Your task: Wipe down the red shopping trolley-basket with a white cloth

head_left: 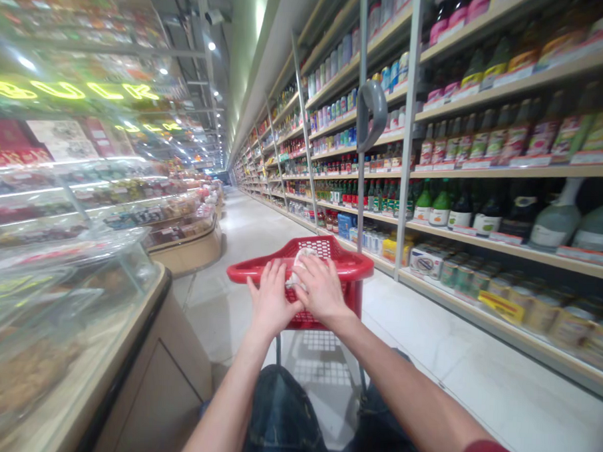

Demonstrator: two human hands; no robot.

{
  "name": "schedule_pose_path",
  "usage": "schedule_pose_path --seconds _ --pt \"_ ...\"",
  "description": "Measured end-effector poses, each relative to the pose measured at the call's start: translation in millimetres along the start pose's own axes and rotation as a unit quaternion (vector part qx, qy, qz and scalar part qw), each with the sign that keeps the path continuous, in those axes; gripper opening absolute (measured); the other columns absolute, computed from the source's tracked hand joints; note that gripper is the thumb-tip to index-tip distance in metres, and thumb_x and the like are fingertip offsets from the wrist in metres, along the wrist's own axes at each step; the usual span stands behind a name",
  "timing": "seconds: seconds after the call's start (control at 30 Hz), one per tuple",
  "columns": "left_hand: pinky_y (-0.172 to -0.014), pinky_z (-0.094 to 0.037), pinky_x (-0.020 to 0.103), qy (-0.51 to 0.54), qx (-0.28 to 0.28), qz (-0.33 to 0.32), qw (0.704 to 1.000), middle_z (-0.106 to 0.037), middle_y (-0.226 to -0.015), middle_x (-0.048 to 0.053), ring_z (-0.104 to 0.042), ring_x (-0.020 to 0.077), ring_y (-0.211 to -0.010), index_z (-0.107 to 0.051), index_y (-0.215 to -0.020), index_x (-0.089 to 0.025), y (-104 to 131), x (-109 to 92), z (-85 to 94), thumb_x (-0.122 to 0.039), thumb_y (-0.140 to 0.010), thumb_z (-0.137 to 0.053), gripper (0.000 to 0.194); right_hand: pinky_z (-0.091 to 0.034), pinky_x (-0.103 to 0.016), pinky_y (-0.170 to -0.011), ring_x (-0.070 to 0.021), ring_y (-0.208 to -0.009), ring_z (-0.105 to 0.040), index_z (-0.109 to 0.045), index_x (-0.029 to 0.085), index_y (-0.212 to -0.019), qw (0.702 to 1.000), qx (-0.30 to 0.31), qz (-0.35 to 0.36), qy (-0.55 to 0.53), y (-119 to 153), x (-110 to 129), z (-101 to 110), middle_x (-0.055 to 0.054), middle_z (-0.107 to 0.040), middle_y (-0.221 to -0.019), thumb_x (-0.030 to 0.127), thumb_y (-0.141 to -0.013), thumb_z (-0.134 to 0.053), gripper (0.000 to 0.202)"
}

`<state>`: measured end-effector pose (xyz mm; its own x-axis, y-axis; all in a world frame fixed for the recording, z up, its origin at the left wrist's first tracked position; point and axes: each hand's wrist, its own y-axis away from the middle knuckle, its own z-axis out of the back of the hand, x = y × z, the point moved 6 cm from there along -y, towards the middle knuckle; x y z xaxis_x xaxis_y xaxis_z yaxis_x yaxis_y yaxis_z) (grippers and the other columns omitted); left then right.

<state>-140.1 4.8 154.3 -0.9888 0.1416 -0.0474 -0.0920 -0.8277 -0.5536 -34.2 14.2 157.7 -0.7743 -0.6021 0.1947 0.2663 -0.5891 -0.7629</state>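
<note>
A red shopping cart point(351, 298) with perforated plastic sides stands right in front of my legs. My left hand point(272, 298) rests on the cart's red handle point(352, 268), its fingers curled over the top of the bar and its thumb toward my other hand. Beside it, my right hand point(321, 287) presses a crumpled white wipe point(306, 254) against the middle of the handle. Part of the wipe is hidden under the right fingers. The two hands nearly touch at the thumbs.
Tall shelves point(488, 171) of bottles and cans line the right side. A glass-topped bulk food counter point(163, 293) stands close on the left, with a curved display point(185, 254) beyond it. Pale tiled floor point(251, 224) runs down the aisle between them.
</note>
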Motion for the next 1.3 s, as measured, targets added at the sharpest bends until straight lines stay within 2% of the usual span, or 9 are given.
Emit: schedule_pose_path --seconds 0.23,0.3,0.5,0.57,0.77,0.83,1.07,1.13,1.3 --pt "-0.104 -0.012 0.067 0.015 0.002 0.005 1.000 -0.031 -0.144 0.013 -0.025 0.0313 -0.134 -0.035 -0.135 -0.015 1 -8 -4.5 -0.047 -0.075 -0.055 0.071 -0.032 -0.046 -0.098 -0.0237 -0.111 -0.050 -0.062 0.018 -0.102 0.987 -0.144 -0.065 0.034 34 -86 50 -0.009 -0.060 -0.116 0.020 -0.079 -0.047 0.027" --pt "-0.104 -0.013 0.066 0.014 -0.006 0.010 1.000 -0.031 -0.144 0.013 -0.024 0.0314 -0.134 -0.035 -0.135 -0.015 1 -9 -6.9 -0.046 -0.076 -0.053 0.069 -0.036 -0.042 -0.095 -0.0237 -0.110 -0.051 -0.062 0.016 -0.101 0.982 -0.173 -0.074 0.034 38 -96 56 -0.012 -0.060 -0.115 0.020 -0.079 -0.046 0.028" --pt "-0.104 -0.014 0.065 -0.004 -0.018 0.011 1.000 -0.031 -0.144 0.013 -0.025 0.0301 -0.134 -0.036 -0.134 -0.016 3 -12 -8.1 -0.043 -0.079 -0.050 0.064 -0.030 -0.043 -0.101 -0.0247 -0.119 -0.042 -0.061 0.018 -0.106 0.991 -0.130 0.011 0.035 31 -39 25 -0.009 -0.057 -0.122 0.018 -0.078 -0.049 0.031" --pt "-0.104 -0.014 0.064 -0.010 -0.023 0.010 1.000 -0.032 -0.144 0.013 -0.026 0.0297 -0.134 -0.037 -0.134 -0.017 4 -12 -6.5 -0.042 -0.079 -0.050 0.061 -0.028 -0.043 -0.103 -0.0230 -0.120 -0.042 -0.059 0.020 -0.110 0.992 -0.118 0.029 0.031 30 -34 21 -0.007 -0.056 -0.123 0.019 -0.078 -0.048 0.033" --pt "-0.104 -0.014 0.064 -0.009 -0.019 0.000 1.000 -0.033 -0.144 0.013 -0.026 0.0300 -0.133 -0.036 -0.135 -0.017 8 -17 -5.6 -0.039 -0.079 -0.049 0.062 -0.035 -0.042 -0.097 -0.0224 -0.111 -0.051 -0.061 0.018 -0.107 0.982 -0.182 -0.044 0.014 40 -94 52 -0.010 -0.061 -0.115 0.023 -0.081 -0.046 0.031" --pt "-0.104 -0.013 0.064 -0.009 -0.017 0.002 1.000 -0.031 -0.144 0.013 -0.025 0.0298 -0.134 -0.035 -0.135 -0.016 9 -24 -4.7 -0.039 -0.079 -0.048 0.063 -0.036 -0.041 -0.097 -0.0224 -0.111 -0.050 -0.060 0.016 -0.108 0.979 -0.193 -0.066 0.011 40 -97 54 -0.011 -0.060 -0.115 0.023 -0.082 -0.043 0.032" --pt "-0.105 -0.014 0.064 0.006 -0.004 -0.008 1.000 -0.032 -0.144 0.011 -0.027 0.0292 -0.133 -0.039 -0.133 -0.016 12 -44 0.1 -0.034 -0.077 -0.049 0.060 -0.027 -0.041 -0.104 -0.0224 -0.122 -0.041 -0.059 0.018 -0.114 0.993 -0.115 -0.002 0.024 25 -31 22 -0.008 -0.055 -0.125 0.022 -0.082 -0.045 0.035" --pt "-0.104 -0.015 0.064 0.016 -0.011 -0.007 1.000 -0.035 -0.142 0.012 -0.030 0.0297 -0.132 -0.040 -0.133 -0.016 13 -36 2.0 -0.034 -0.078 -0.048 0.058 -0.025 -0.042 -0.105 -0.0218 -0.122 -0.042 -0.057 0.019 -0.116 0.993 -0.112 0.000 0.031 27 -38 25 -0.008 -0.055 -0.126 0.023 -0.083 -0.044 0.036" --pt "-0.103 -0.014 0.066 0.011 -0.035 0.052 0.998 -0.039 -0.139 0.015 -0.030 0.0312 -0.132 -0.040 -0.131 -0.012 16 -3 3.7 -0.034 -0.079 -0.047 0.057 -0.027 -0.046 -0.101 -0.0237 -0.118 -0.046 -0.059 0.019 -0.112 0.984 -0.150 -0.077 0.060 34 -91 46 -0.009 -0.057 -0.123 0.026 -0.085 -0.041 0.033"
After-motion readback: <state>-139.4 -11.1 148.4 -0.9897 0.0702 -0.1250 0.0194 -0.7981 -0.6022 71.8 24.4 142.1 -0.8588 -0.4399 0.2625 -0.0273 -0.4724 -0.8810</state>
